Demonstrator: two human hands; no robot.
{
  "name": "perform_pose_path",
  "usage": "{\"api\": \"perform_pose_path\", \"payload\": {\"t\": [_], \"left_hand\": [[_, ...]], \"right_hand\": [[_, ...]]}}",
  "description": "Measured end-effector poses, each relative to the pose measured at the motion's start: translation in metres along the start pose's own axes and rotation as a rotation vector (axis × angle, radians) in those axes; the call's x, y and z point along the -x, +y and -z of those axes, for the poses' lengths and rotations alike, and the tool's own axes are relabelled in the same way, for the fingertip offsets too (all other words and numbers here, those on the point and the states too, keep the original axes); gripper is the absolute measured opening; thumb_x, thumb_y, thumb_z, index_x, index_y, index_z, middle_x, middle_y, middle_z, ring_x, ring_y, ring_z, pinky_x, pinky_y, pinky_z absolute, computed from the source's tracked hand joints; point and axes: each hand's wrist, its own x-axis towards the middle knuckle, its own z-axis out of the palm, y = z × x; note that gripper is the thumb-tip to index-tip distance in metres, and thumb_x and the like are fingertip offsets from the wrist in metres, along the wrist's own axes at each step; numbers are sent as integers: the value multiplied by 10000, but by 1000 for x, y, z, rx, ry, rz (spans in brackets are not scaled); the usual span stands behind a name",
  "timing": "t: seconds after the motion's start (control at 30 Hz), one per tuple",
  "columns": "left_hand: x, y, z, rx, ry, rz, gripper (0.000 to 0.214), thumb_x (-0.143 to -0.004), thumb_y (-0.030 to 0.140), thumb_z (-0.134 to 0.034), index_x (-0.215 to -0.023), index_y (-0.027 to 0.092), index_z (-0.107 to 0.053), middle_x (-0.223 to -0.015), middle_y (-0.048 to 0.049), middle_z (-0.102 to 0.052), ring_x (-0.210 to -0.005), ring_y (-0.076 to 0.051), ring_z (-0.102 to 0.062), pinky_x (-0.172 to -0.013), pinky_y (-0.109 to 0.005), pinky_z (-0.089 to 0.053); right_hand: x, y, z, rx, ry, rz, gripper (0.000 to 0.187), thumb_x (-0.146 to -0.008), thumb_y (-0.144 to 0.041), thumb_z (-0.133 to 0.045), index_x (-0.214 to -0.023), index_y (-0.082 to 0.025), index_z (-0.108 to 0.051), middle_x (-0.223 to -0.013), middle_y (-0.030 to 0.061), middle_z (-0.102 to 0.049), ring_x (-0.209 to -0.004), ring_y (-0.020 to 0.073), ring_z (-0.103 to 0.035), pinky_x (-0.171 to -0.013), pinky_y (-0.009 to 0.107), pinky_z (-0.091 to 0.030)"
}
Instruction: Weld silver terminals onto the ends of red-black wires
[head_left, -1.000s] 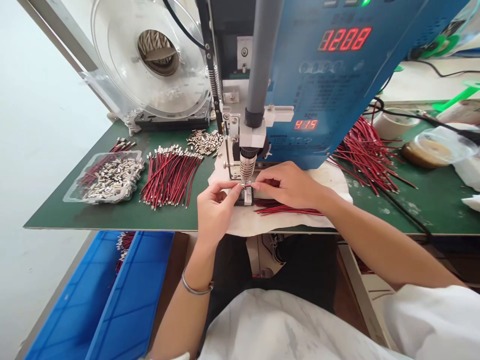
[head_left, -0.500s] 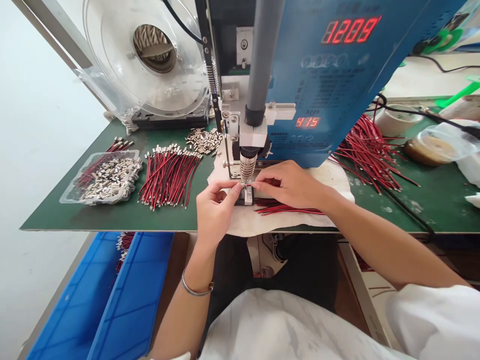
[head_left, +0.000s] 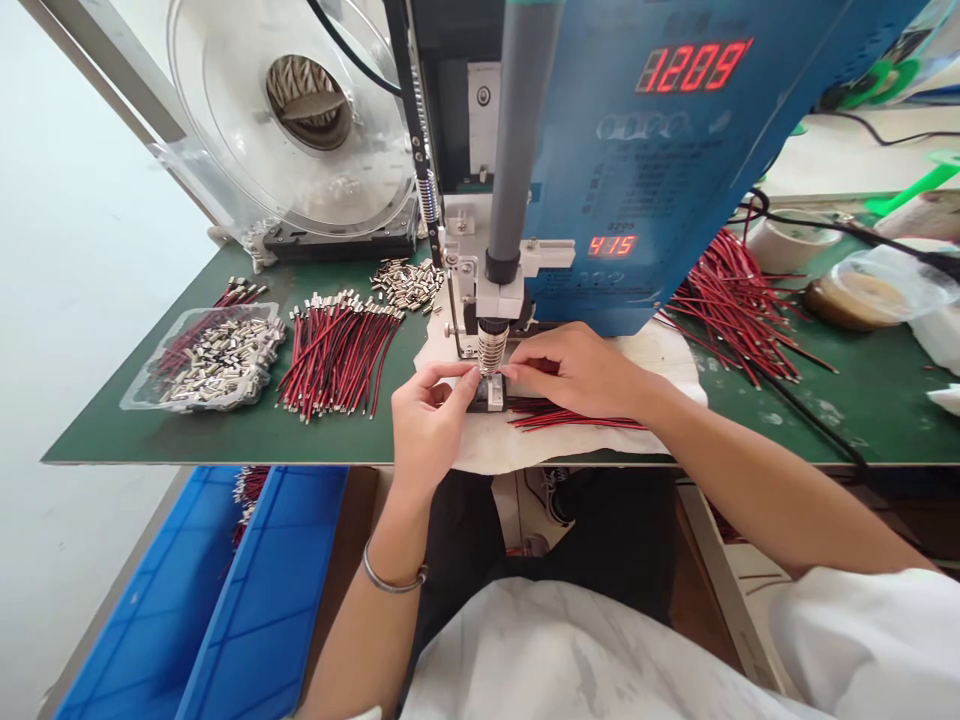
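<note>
My left hand and my right hand meet at the small fixture under the spring-tipped head of the blue machine. Both hands are closed in a pinch on a thin red-and-black wire at the fixture, left fingers from the left, right fingers from the right. A small bunch of red wires lies on the white cloth under my right wrist.
A fan of finished red wires with metal ends lies left of the machine, next to a clear tray of metal terminals and a loose terminal heap. A pile of red wires sits at the right. Blue bins stand below the bench.
The red counter on the machine has gone from 1208 to 1209. The machine head has shifted slightly. Both hands stay pinched at the fixture.
</note>
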Motion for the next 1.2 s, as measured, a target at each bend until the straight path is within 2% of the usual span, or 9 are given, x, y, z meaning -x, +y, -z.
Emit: {"api": "perform_pose_path", "payload": {"t": [1.2], "left_hand": [[0, 0, 1, -12, -26, -28, 185, -811, 352, -775, -833, 174, -733, -517, 60, -465, -421, -50, -316, -401, -232, -194]], "right_hand": [[1, 2, -1, 12, 7, 6, 301, -990, -319, -561, -773, -164, -702, -645, 6, -670, -581, 119, -505, -627, 272, -330]]}}
